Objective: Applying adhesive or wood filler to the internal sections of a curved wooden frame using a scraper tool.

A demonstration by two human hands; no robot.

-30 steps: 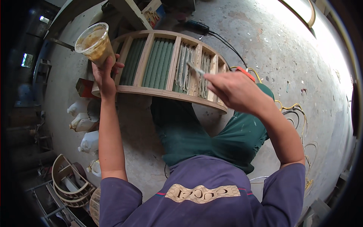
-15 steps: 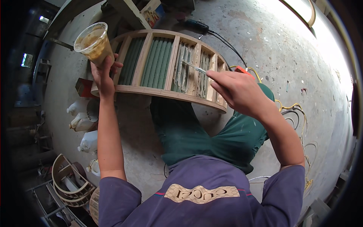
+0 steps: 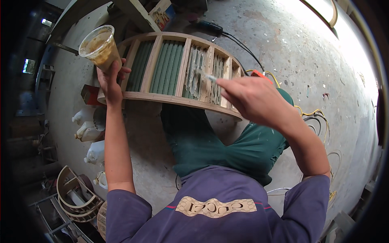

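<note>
My left hand (image 3: 110, 83) is wrapped round a clear plastic cup (image 3: 98, 47), tilted, with a tan-brown paste smeared inside. In my right hand (image 3: 257, 97) is a slim, pale brush (image 3: 208, 75), its tip blurred over the curved wooden frame (image 3: 162, 96). The frame is split by wooden ribs into several bays. Dark green slats (image 3: 167, 67) line the left bays. Thick greyish-tan paste (image 3: 195, 73) coats the slats in a bay towards the right, below the brush tip. More paste shows in the bay beside it, partly behind my right hand.
Several white plastic jugs (image 3: 95, 152) stand on the concrete floor at left. Lower left are curved wooden pieces (image 3: 67, 182). A corded power tool (image 3: 208, 27) lies beyond the frame. Yellow and grey cables (image 3: 320, 117) run along the right. A wooden beam (image 3: 137, 15) rises near the cup.
My right hand has shifted slightly left and down with the brush, whose tip has dropped a little over the pasted bay. My left hand and the cup are almost still.
</note>
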